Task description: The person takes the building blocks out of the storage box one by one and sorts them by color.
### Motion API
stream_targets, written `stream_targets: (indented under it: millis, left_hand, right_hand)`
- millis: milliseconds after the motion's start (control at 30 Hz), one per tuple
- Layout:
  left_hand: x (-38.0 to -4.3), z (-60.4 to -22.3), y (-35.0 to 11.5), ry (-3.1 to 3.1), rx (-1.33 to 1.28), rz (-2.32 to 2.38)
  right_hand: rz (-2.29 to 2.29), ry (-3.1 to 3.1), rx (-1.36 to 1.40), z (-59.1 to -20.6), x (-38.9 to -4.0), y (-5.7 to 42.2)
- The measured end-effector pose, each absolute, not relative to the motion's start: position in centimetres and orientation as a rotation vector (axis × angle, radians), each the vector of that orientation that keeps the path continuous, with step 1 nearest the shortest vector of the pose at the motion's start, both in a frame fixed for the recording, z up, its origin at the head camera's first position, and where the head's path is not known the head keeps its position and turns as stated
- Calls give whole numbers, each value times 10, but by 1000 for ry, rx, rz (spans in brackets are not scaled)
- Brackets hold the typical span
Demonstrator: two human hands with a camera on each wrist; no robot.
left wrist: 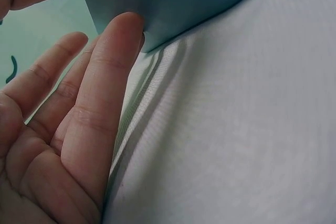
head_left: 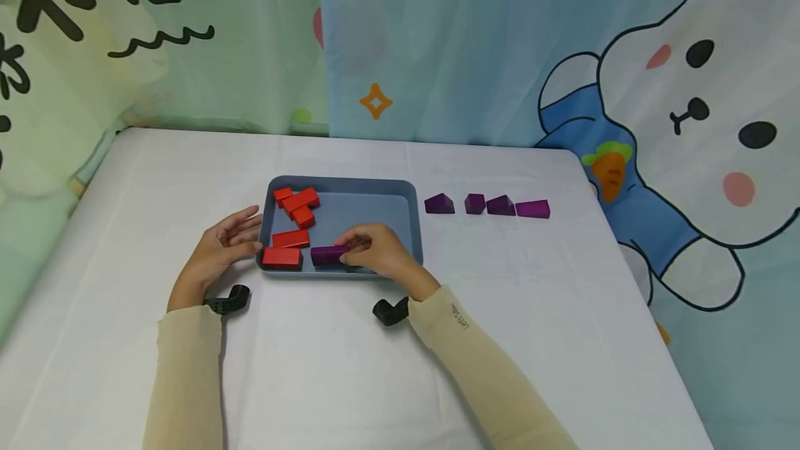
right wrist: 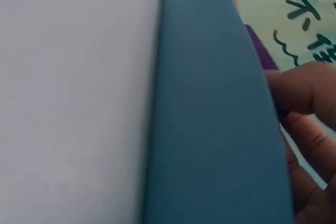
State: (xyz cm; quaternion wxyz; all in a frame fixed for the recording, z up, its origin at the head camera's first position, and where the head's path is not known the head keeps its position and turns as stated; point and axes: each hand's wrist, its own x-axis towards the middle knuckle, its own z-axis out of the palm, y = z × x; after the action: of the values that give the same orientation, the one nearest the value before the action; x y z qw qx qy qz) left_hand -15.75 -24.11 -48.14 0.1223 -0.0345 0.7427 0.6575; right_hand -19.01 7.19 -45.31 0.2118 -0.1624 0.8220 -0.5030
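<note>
A purple block [head_left: 327, 255] lies along the near side of a blue-grey tray [head_left: 381, 188], and my right hand [head_left: 375, 250] pinches its right end between thumb and fingers. In the right wrist view the tray's outer wall [right wrist: 215, 103] hides most of that purple block [right wrist: 261, 48]. Several red blocks fill the tray's left part; the nearest red block [head_left: 281, 258] sits just left of the purple one. My left hand [head_left: 219, 248] is at the tray's left edge with fingers extended. The left wrist view shows its fingertips [left wrist: 126, 24] right at the tray wall [left wrist: 173, 3].
Right of the tray, several purple blocks stand in a loose row on the white tablecloth [head_left: 325, 367], among them a wedge-like purple block [head_left: 439, 204] and a long purple block [head_left: 533, 209]. A printed curtain [head_left: 437, 54] hangs behind the table.
</note>
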Motion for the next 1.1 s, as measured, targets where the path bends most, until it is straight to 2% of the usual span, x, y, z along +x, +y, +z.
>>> stream_targets:
  millis: [300, 567, 1100]
  left_hand:
    - [-162, -487, -248, 2171, -94, 1845]
    - [-152, -488, -265, 2196, -97, 1818]
    - [-135, -490, -291, 2258, -70, 1829]
  right_hand:
    - [-1514, 2282, -426, -435, -188, 120]
    - [-1549, 2397, -387, -425, -190, 166]
    - [-1378, 2683, -134, -420, -206, 282]
